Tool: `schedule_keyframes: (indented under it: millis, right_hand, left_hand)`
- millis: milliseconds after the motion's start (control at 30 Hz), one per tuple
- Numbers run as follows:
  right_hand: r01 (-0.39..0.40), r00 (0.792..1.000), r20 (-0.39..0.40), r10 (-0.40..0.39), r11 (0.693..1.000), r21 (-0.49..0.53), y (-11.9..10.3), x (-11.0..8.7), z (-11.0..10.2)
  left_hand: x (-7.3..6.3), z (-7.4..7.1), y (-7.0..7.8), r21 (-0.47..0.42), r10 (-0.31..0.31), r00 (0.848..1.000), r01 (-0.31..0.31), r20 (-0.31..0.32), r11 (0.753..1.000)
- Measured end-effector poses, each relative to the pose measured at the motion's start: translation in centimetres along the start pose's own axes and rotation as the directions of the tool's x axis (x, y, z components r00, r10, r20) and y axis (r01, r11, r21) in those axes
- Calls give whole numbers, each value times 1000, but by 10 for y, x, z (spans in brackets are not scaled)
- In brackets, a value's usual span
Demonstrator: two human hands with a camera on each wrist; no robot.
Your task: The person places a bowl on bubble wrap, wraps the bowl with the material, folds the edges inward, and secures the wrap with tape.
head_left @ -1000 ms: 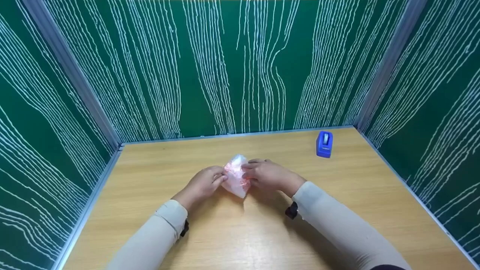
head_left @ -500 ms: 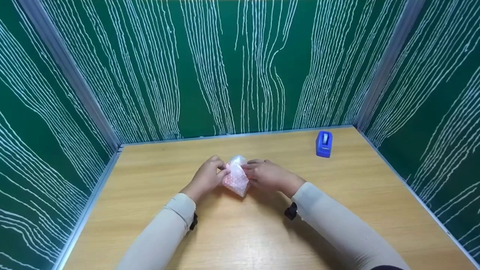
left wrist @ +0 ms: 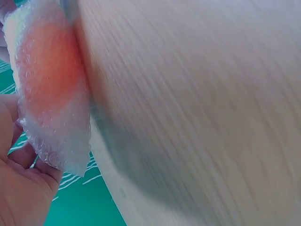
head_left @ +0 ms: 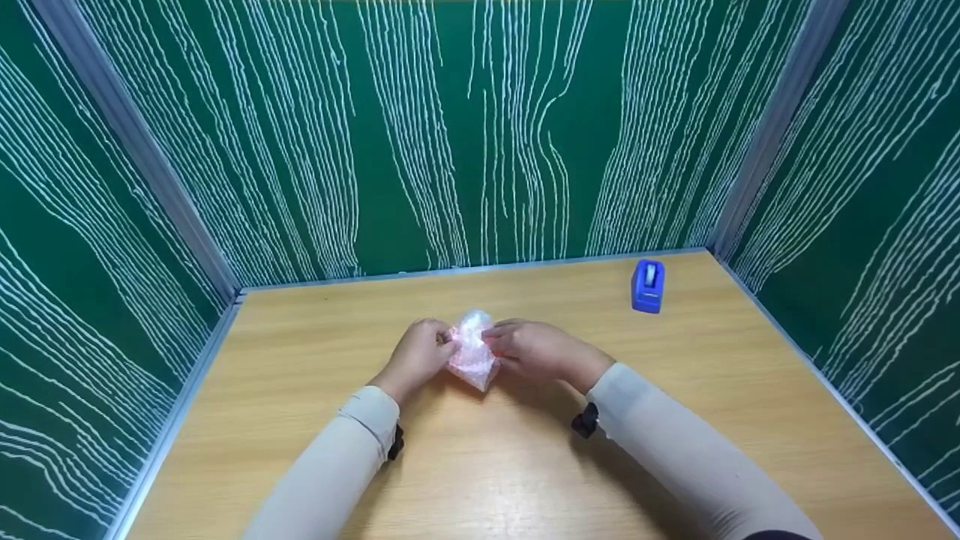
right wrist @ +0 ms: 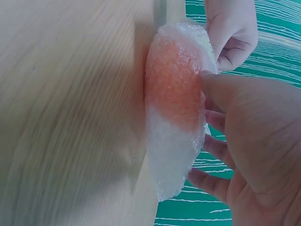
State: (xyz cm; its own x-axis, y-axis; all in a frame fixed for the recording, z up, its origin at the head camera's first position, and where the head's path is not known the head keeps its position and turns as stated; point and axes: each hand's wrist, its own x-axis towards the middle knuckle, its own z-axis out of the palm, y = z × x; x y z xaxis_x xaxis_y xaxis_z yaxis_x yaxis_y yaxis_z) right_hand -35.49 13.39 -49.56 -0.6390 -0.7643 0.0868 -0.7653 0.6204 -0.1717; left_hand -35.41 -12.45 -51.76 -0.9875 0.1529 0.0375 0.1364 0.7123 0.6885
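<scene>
A bundle of clear bubble wrap [head_left: 474, 354] rests on the wooden table between my hands. Through the film an orange-red thing [left wrist: 49, 68] shows, its kind blurred by the bubbles. My left hand [head_left: 416, 358] pinches the wrap's left side between thumb and fingers. On the opposite side my right hand [head_left: 551, 354] holds the bundle, thumb on top and fingers along its edge, as the right wrist view shows. Pointed ends of wrap [right wrist: 169, 181] stick out past the orange part.
A blue tape dispenser [head_left: 648, 286] with a roll in it stands at the table's back right. Green panels [head_left: 495, 150] with white wavy lines enclose the back and both sides. Wooden tabletop [head_left: 480, 472] lies in front of the hands.
My left hand has shifted right and slightly up, folding the wrap inward on its side. The near tip of the bundle looks smaller. My right hand has stayed nearly still.
</scene>
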Motion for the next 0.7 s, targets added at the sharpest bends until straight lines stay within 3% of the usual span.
schedule_keyframes:
  millis: [300,467,600,700]
  right_hand:
    - [-16,999,-48,20,997,77,8,-2,-7]
    - [-145,987,-43,153,977,154,16,-7,-12]
    - [-294,948,-52,313,927,235,27,-12,-16]
    - [-407,892,-58,449,850,334,39,-17,-20]
  left_hand:
    - [1,2,1,-26,-63,998,63,-5,998]
    - [1,2,2,-45,-87,996,87,-15,995]
    - [2,3,2,-43,-104,994,104,-15,994]
    - [2,4,3,-37,-113,994,112,-14,993]
